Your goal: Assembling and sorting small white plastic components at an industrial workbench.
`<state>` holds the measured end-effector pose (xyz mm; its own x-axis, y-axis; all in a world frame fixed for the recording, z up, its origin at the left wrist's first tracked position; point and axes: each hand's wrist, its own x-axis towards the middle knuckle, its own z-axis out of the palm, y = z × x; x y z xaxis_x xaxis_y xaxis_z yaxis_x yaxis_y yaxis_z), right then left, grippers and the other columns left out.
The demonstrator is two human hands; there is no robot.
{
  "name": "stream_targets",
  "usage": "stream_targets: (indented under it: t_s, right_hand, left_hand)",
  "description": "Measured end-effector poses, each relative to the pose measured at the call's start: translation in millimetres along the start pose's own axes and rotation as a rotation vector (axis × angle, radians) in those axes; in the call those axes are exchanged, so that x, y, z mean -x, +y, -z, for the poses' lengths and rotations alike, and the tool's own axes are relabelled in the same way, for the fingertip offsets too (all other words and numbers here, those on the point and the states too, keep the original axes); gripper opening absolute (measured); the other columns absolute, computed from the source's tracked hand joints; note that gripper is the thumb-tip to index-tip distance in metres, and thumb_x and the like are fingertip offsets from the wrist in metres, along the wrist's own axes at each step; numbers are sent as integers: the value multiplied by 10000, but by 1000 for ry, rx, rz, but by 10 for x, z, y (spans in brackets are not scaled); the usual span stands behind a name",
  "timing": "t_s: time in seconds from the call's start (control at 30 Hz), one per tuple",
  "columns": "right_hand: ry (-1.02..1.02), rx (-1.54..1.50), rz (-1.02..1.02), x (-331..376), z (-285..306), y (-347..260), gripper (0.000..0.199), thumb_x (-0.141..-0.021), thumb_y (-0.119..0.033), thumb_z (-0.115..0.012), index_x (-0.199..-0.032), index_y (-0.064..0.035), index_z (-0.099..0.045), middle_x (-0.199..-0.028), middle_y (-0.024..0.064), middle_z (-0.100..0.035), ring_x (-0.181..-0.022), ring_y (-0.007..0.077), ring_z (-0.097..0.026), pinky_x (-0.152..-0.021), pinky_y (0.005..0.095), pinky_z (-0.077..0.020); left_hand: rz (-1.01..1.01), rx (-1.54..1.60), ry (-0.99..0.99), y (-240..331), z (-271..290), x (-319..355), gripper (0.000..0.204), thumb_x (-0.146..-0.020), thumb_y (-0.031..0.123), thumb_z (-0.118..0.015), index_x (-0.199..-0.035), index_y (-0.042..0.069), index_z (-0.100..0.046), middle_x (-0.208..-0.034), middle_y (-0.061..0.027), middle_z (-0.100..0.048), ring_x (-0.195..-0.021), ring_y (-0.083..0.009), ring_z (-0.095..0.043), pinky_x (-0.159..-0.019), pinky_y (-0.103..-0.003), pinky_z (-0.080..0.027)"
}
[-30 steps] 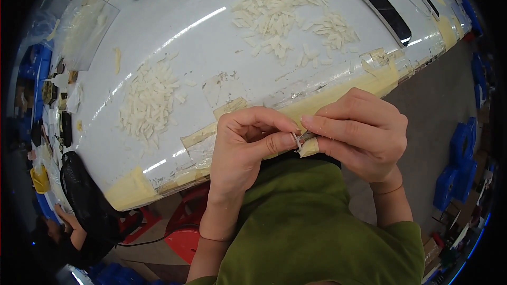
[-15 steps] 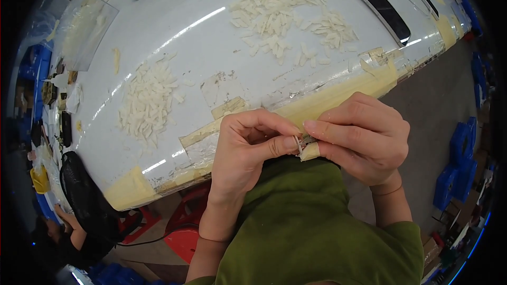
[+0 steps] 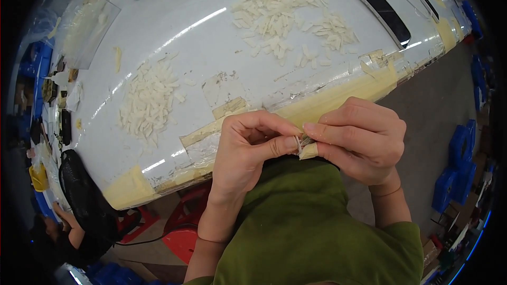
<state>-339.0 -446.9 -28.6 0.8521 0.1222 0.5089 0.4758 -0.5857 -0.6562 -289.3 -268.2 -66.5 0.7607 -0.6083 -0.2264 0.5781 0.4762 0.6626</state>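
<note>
My left hand (image 3: pixel 248 148) and my right hand (image 3: pixel 364 140) meet at the near edge of a white table (image 3: pixel 211 47), fingertips pressed together. Between them they pinch a small cream-coloured piece (image 3: pixel 307 150), held just above my green shirt. One pile of similar cream pieces (image 3: pixel 148 103) lies on the table to the left. A second, looser pile (image 3: pixel 285 26) lies farther back on the right.
A dark phone (image 3: pixel 383 13) lies at the table's far right. Yellowish tape (image 3: pixel 338 97) runs along the near table edge. A clear plastic bag (image 3: pixel 82 29) sits at the far left. Red stools (image 3: pixel 182 227) and blue crates (image 3: pixel 457 171) stand on the floor. Another person (image 3: pixel 68 232) is at the lower left.
Both hands stay pinched on the small piece at the table edge; the fingers have only shifted slightly.
</note>
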Motion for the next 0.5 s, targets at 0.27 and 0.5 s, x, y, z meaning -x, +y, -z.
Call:
stream_targets:
  t_s: [0.27,0.5]
  right_hand:
    - [27,-21,-9,-15,49,27,199,-614,33,-746,-808,3,-717,-758,49,-646,-571,146,-500,-508,235,-425]
    - [17,-37,-71,-14,94,77,220,-620,47,-733,-832,-9,-724,-785,55,-660,-572,150,-502,-519,231,-429]
  left_hand:
    - [14,4,3,-3,-38,-13,145,-738,-115,-704,-859,-39,-683,-771,-111,-686,-667,-145,-640,-669,-211,-531]
    - [-21,-48,52,2,-92,-27,150,-736,-126,-695,-858,-38,-687,-763,-94,-681,-647,-121,-615,-652,-188,-507]
